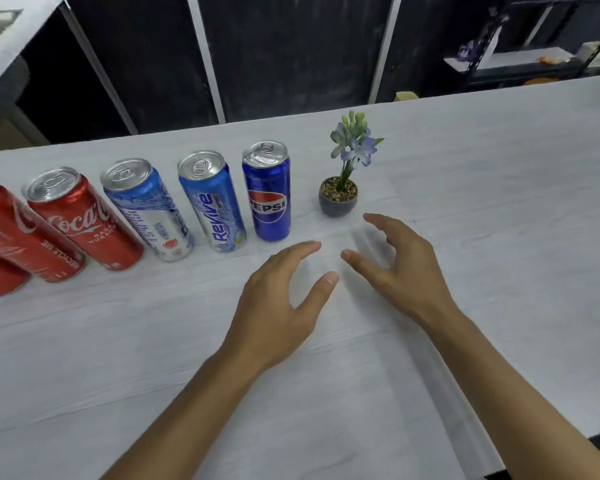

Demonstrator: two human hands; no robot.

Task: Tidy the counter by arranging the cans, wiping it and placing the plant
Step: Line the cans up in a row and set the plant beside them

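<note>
Both hands are hovering over the counter (499,209), left hand (278,306) and right hand (402,268) spread open, gripping nothing. Farther back, cans (269,192) are standing lined up left, plant (338,197) sitting just right of them.

A single view is supplied, from a wide-angle camera worn on the person's head; it looks forward and steeply down onto the pale wood-grain table (499,202); no second view exists, so no part of the scene is shared. The camera sits close above the near table edge; both forearms enter from the bottom of the frame, the left hand (278,306) and right hand (406,268) lying near centre. Lens distortion fans the row of cans (174,213) outward toward the left edge; the potted plant (340,192) stands upright just above centre; dark wall panels (291,46) fill the top.
</note>
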